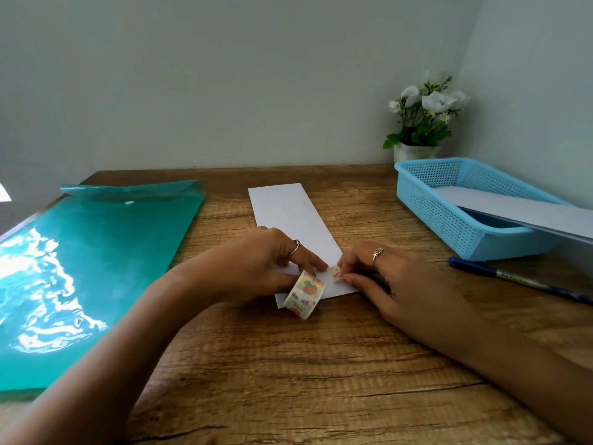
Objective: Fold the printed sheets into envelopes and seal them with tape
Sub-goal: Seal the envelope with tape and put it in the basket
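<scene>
Left hand (256, 268) grips patterned tape roll (305, 293); right hand (382, 277) pinches its free end (337, 273) over folded white paper envelope (295, 226) on wooden table (321, 364); risk: strip lands crooked or wrinkles; paper may slide.

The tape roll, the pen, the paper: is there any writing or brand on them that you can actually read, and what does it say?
Nothing can be read for certain.
Patterned tape roll: coloured pictures and small marks that may be letters, too blurred to read.
Blue pen: a short brand mark on the barrel, too small to read.
Folded white sheet: no print shows on the side facing up.
Paper in the blue basket: no print shows.
</scene>
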Demonstrator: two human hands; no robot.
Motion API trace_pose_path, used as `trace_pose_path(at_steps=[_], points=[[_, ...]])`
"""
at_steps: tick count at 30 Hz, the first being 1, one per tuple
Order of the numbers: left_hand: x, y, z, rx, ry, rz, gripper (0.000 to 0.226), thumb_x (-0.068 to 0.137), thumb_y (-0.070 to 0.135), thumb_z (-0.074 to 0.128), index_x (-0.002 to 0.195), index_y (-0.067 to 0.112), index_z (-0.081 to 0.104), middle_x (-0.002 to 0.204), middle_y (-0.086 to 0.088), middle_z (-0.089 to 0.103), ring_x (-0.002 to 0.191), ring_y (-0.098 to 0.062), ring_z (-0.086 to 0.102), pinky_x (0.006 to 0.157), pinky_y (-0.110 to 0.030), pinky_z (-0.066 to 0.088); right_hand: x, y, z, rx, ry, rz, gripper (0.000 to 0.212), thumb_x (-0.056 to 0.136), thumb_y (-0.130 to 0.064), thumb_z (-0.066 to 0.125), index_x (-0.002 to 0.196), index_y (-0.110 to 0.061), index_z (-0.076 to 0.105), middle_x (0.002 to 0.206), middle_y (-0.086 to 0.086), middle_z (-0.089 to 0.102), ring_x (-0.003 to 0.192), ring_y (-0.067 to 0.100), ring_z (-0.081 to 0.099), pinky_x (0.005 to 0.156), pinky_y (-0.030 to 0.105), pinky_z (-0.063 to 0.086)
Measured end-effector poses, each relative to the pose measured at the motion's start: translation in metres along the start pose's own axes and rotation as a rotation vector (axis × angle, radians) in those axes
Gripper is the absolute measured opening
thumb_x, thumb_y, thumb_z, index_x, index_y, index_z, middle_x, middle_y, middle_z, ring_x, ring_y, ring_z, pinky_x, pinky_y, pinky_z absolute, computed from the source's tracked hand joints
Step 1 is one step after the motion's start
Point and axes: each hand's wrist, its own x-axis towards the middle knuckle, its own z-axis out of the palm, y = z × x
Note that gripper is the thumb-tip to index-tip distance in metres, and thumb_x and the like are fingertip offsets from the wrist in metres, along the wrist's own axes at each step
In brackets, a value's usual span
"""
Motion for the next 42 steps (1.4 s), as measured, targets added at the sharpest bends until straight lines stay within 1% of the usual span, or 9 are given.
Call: trace_pose_path(at_steps=[3,8,14,19,23,25,29,38,42], points=[[0.000,0.001,0.000,0.016,0.004,-0.001,0.040,0.086,0.026,0.063,0.080,0.062,0.048,0.127,0.022,0.056,0.118,-0.007,0.050,0.100,-0.036,0.044,0.000,0.000,0.000,-0.024,-0.010,-0.005,0.007,0.091,-0.030,0.055,0.098,-0.033,0.056,0.104,-0.014,0.063,0.092,0.002,0.056,0.077,0.021,0.048],[0.000,0.004,0.000,0.027,0.004,0.013,0.037,0.086,0.024,0.062,0.080,0.059,0.048,0.127,0.026,0.053,0.118,-0.006,0.050,0.100,-0.034,0.044,0.000,0.002,0.001,-0.068,-0.029,-0.023,0.008,0.091,-0.028,0.057,0.097,-0.033,0.056,0.106,-0.017,0.060,0.090,0.002,0.055,0.074,0.014,0.045],[-0.001,0.009,0.002,0.047,0.026,0.060,0.024,0.086,0.024,0.061,0.085,0.047,0.059,0.117,0.040,0.041,0.125,0.002,0.041,0.091,-0.014,0.034,0.002,0.001,-0.002,-0.054,-0.063,-0.008,0.008,0.091,-0.030,0.056,0.096,-0.035,0.055,0.108,-0.019,0.058,0.092,0.001,0.054,0.076,0.019,0.046],[0.000,0.009,0.002,0.052,0.013,0.047,0.021,0.086,0.025,0.062,0.085,0.046,0.059,0.121,0.038,0.043,0.127,0.000,0.039,0.098,-0.022,0.033,0.002,0.000,-0.003,-0.047,-0.081,-0.003,0.008,0.091,-0.030,0.056,0.094,-0.037,0.054,0.109,-0.018,0.056,0.094,0.001,0.053,0.078,0.021,0.047],[-0.001,0.011,0.002,0.053,0.023,0.045,0.022,0.085,0.024,0.063,0.081,0.045,0.060,0.108,0.047,0.038,0.117,0.009,0.040,0.089,-0.008,0.029,0.002,-0.001,-0.005,-0.041,-0.091,0.000,0.008,0.091,-0.029,0.056,0.095,-0.036,0.056,0.112,-0.019,0.056,0.096,0.001,0.053,0.080,0.019,0.046],[0.000,0.011,0.002,0.056,0.020,0.035,0.023,0.085,0.025,0.063,0.083,0.047,0.058,0.111,0.045,0.041,0.117,0.008,0.040,0.092,-0.011,0.031,0.003,-0.001,-0.005,-0.043,-0.089,0.000,0.008,0.091,-0.029,0.057,0.096,-0.035,0.059,0.114,-0.019,0.056,0.098,0.001,0.053,0.081,0.014,0.044],[0.000,0.009,0.003,0.080,0.007,0.012,0.034,0.086,0.029,0.063,0.080,0.058,0.047,0.129,0.025,0.053,0.124,-0.002,0.042,0.102,-0.028,0.036,0.003,0.001,-0.005,-0.046,-0.098,0.011,0.012,0.091,-0.031,0.056,0.099,-0.034,0.064,0.116,-0.024,0.054,0.101,-0.004,0.050,0.078,0.002,0.035],[-0.001,0.009,0.003,0.085,0.020,0.011,0.026,0.087,0.028,0.061,0.102,0.048,0.057,0.129,0.028,0.050,0.126,-0.001,0.038,0.094,-0.021,0.034,0.002,0.004,-0.004,-0.042,-0.089,0.017,0.016,0.090,-0.034,0.055,0.102,-0.036,0.066,0.128,-0.024,0.046,0.100,-0.009,0.044,0.076,0.002,0.031],[-0.002,0.011,0.002,0.077,0.010,0.020,0.031,0.088,0.026,0.060,0.089,0.055,0.050,0.129,0.027,0.051,0.126,0.000,0.039,0.099,-0.025,0.034,0.003,0.006,-0.002,-0.028,-0.083,0.022,0.017,0.089,-0.034,0.058,0.103,-0.038,0.066,0.127,-0.025,0.042,0.097,-0.013,0.040,0.076,0.002,0.030]])
